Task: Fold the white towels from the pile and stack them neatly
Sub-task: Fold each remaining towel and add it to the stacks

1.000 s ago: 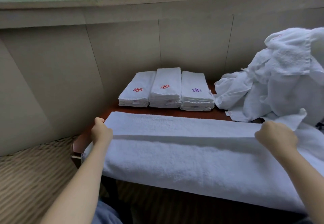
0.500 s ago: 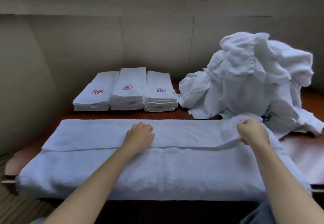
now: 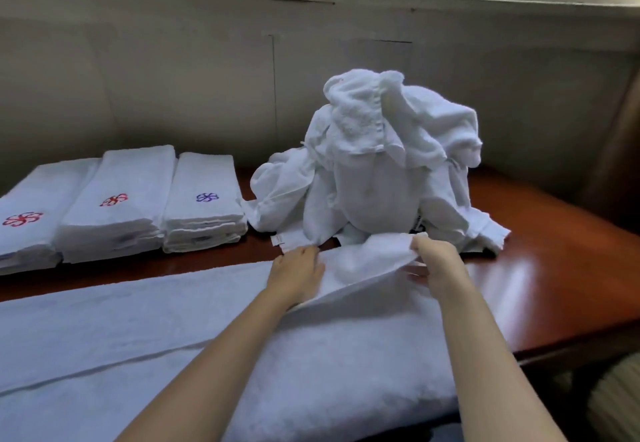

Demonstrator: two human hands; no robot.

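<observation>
A long white towel lies folded lengthwise across the front of the brown table. Its right end is lifted off the table. My right hand pinches that raised corner between thumb and fingers. My left hand rests on the towel just left of the lifted flap, its fingers on the upper edge. Behind my hands stands the pile of loose white towels. At the back left are three stacks of folded towels, each with a small embroidered flower, two red and one purple.
A grey panelled wall with a window sill runs right behind the table. Bare polished tabletop shows to the right of the pile, with the table's front edge running down to the right. A striped seat shows at lower right.
The view has swung right. My left hand slid right along the towel's upper edge toward my right hand. My right hand has raised the towel's right end off the table.
</observation>
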